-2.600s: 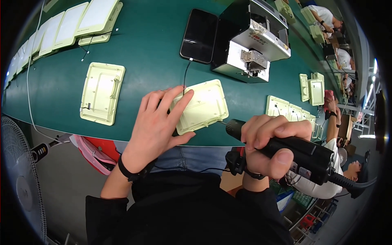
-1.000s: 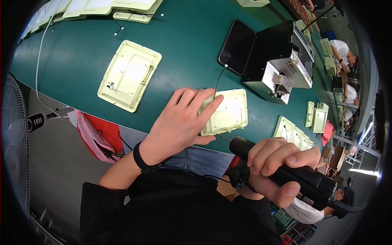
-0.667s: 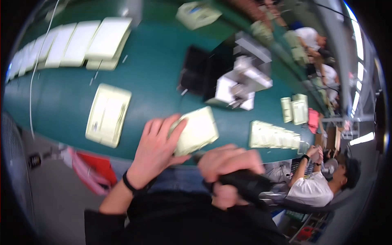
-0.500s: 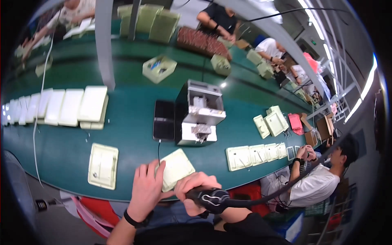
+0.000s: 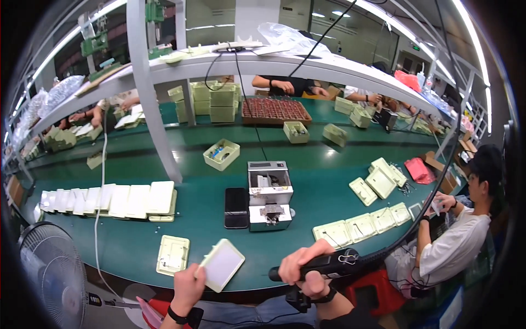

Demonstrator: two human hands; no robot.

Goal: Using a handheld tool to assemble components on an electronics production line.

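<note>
Fingers (image 5: 200, 270) of a person's left hand (image 5: 187, 288) close on the left edge of a pale-green, rectangular plastic panel with a white face (image 5: 224, 267), slanted at the front of a green-topped worktable (image 5: 131, 241), the forearm angling up from below. The right hand (image 5: 300, 261) wraps around a black, cylindrical power tool (image 5: 331, 265), nose pointing left, apart from the panel, its thick black cable (image 5: 378, 254) rising toward the upper right.
</note>
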